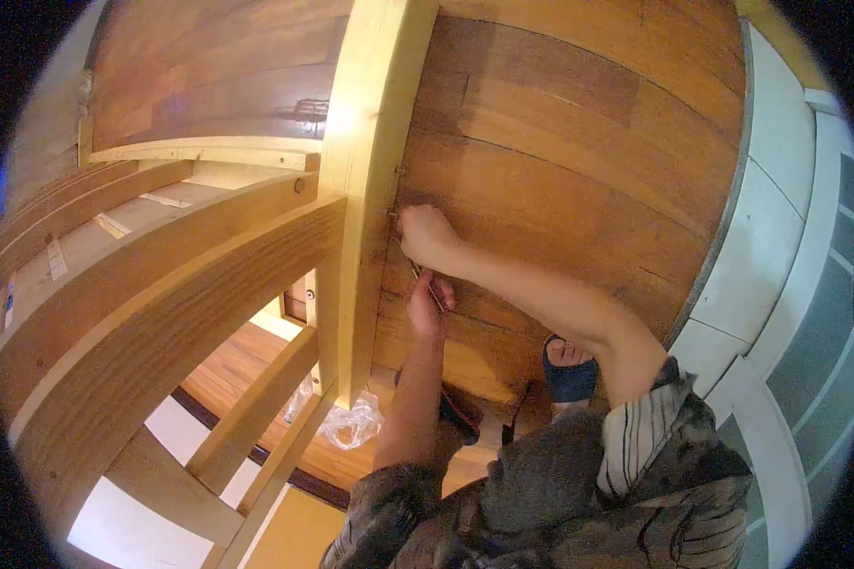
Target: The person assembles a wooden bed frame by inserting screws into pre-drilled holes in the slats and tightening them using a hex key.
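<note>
A pale wooden post point(359, 218) runs up the middle of the head view, with small metal bolt ends point(400, 172) sticking out of its right side. My right hand point(427, 237) is closed right beside the post at one of these bolt ends; what its fingers hold, if anything, is hidden. Just below it, my left hand point(427, 308) is closed round a slim metal tool point(436, 298). The tool slants up toward my right hand, and its exact kind does not show.
Wooden rails and slats point(190, 275) of a frame join the post on the left. Crumpled clear plastic point(351, 422) lies by the post's lower end. My sandalled foot point(569, 365) stands on the wooden plank floor point(579, 123). White panels point(750, 256) line the right side.
</note>
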The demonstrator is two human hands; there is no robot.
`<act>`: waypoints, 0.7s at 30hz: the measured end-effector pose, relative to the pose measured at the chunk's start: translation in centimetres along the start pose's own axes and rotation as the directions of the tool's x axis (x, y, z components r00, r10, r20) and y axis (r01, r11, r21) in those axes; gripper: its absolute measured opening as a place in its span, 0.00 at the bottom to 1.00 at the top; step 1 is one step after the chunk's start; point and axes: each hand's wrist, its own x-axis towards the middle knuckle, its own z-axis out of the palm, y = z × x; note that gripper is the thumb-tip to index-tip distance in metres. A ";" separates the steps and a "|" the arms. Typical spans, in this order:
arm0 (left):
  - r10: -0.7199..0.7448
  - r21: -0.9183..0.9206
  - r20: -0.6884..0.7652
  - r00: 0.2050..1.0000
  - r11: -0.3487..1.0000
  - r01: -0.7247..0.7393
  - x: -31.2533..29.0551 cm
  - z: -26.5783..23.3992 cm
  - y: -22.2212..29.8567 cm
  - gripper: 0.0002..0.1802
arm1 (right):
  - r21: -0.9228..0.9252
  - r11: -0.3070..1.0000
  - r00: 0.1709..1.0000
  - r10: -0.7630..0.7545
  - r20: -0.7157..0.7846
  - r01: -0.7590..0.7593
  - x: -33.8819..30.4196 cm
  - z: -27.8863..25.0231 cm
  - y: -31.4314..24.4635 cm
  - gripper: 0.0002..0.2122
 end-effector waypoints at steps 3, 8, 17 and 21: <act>0.026 -0.016 -0.021 0.999 1.000 -0.026 0.1 0.1 -0.2 0.13 | 0.031 0.993 0.988 -0.110 -0.112 0.114 -0.2 0.4 0.6 0.04; -0.035 0.005 -0.061 0.998 0.999 0.036 -0.1 0.5 -0.4 0.10 | -0.008 1.000 0.998 -0.012 0.063 0.013 0.2 -1.4 0.1 0.07; 0.690 0.844 -0.043 0.723 0.413 -0.343 -4.0 2.2 -5.3 0.10 | -0.058 0.998 0.996 0.005 0.084 0.000 0.7 -3.4 0.5 0.09; 0.663 0.896 -0.129 0.737 0.396 -0.199 -6.2 1.0 -8.8 0.12 | -0.017 0.998 0.997 -0.069 -0.045 0.068 -1.3 -2.0 3.5 0.10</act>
